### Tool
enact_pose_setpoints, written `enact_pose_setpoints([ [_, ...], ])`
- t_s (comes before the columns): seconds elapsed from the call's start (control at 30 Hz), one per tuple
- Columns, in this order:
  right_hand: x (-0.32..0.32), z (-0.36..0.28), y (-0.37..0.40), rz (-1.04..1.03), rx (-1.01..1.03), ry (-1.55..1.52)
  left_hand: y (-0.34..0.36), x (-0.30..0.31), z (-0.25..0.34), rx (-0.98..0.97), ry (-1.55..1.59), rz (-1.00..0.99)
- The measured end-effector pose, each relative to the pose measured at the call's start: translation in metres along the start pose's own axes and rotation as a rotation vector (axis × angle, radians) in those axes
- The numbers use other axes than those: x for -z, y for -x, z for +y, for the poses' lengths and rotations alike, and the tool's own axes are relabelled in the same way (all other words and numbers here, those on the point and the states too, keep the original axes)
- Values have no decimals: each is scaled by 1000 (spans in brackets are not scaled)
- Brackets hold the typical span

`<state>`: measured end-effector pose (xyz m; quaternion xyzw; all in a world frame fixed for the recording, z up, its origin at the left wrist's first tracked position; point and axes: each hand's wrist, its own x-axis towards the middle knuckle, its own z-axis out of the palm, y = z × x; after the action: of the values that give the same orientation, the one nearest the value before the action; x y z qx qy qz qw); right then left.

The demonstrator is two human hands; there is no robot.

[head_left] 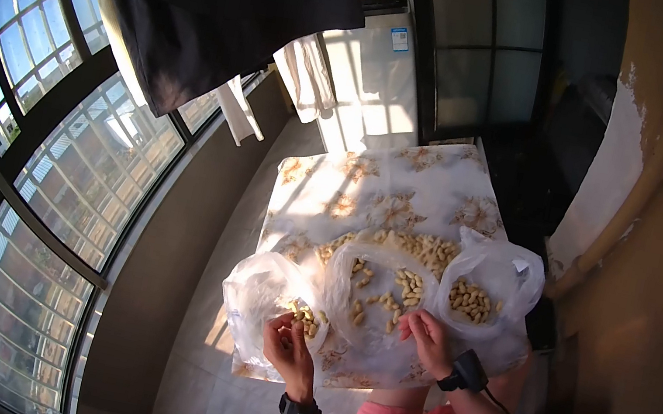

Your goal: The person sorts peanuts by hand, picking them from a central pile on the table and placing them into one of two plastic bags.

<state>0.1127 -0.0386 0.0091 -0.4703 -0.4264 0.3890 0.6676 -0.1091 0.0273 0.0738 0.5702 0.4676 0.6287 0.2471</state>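
Note:
Three clear plastic bags stand open in a row on the table, with peanuts in each. My left hand (289,348) is at the left bag (252,282), its fingers bent together beside the peanuts (305,318) there; what they hold is too small to name. Near the lower right edge of the middle bag (341,275) is my right hand (426,339), fingers curled, with their grip hard to make out. The right bag (517,284) has a pile of peanuts (470,303). Behind the middle bag lies a loose heap of peanuts (414,244).
A flower-patterned cloth covers the table (388,186). Dark clothing (226,2) hangs at the upper left, in front of barred windows (90,165). A white appliance (373,72) stands beyond the table, and a wall (658,265) rises on the right.

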Motion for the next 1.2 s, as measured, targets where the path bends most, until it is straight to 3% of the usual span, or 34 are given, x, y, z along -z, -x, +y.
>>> enact_pose_setpoints([
  [0.1, 1, -2, 0, -8, -8, 0, -2, 0, -4, -4, -49, -7],
  [0.27, 2, -6, 0, -42, -62, 44, -11, 2, -6, -171, -192, 12],
  [0.43, 1, -10, -1, -45, -46, 80, -26, 18, -13, -168, -354, 14],
  [0.57, 2, -6, -3, -48, -40, 103, -26, 17, 3, 3, -243, 14],
  [0.7, 1, -2, -3, -57, -30, 123, -7, -9, 10, 22, 31, -121],
  [0.9, 0, -9, -1, -42, -106, 177, 28, -60, 25, 103, 30, -457],
  [1.2, 0, -15, -1, -27, 84, 321, 41, -104, 5, 158, 59, -593],
])
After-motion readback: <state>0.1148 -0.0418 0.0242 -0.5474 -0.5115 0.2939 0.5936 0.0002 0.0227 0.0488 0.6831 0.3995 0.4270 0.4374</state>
